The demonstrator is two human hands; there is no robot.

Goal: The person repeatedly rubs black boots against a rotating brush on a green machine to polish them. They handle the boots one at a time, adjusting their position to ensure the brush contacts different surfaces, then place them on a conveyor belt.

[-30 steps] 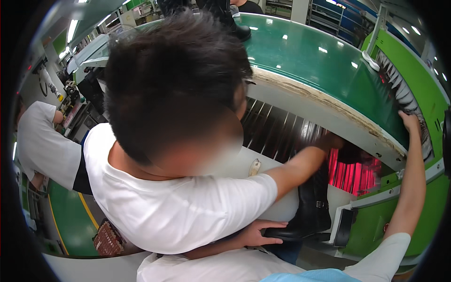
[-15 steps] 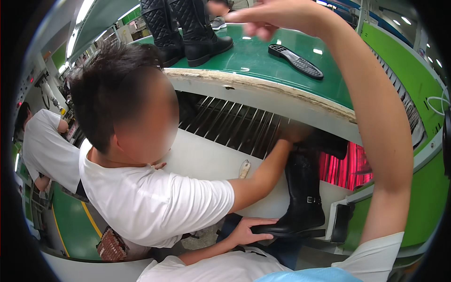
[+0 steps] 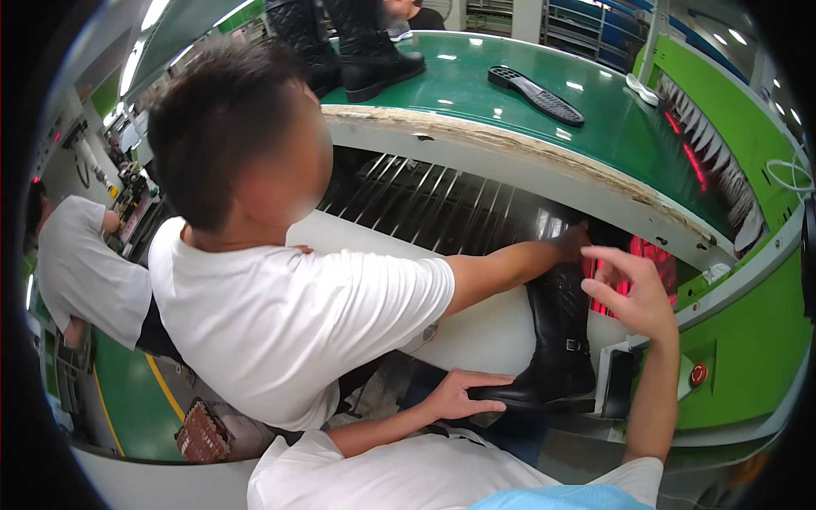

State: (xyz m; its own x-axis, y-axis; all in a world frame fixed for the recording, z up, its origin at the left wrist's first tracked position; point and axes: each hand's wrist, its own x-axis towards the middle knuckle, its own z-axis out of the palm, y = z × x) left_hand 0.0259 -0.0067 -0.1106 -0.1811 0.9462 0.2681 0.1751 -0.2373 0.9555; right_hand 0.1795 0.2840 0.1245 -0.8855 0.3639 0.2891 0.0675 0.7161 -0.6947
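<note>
A tall black boot [image 3: 557,348] with a buckled strap stands at the white ledge's right end, its toe pointing left. My left hand [image 3: 463,395] grips that toe between thumb and fingers. Beside the boot's upper shaft, my right hand [image 3: 633,293] is raised with fingers bent and apart, holding nothing. A co-worker's arm [image 3: 501,268] reaches across to the shaft's top, where that person's fingers are partly hidden. Another dark boot-like shape [image 3: 544,221] lies behind, over the rollers; I cannot make out its form.
A co-worker in a white shirt [image 3: 280,314] stands close at my left. Behind the white ledge [image 3: 348,246] runs a metal roller conveyor [image 3: 442,204]. The green tabletop [image 3: 459,85] above bears black quilted boots [image 3: 374,59] and a shoe sole [image 3: 540,95]. A green machine [image 3: 748,331] stands right.
My right hand has come down from above the green tabletop to beside the boot shaft. The co-worker's arm has shifted right. My left hand remains on the boot's toe.
</note>
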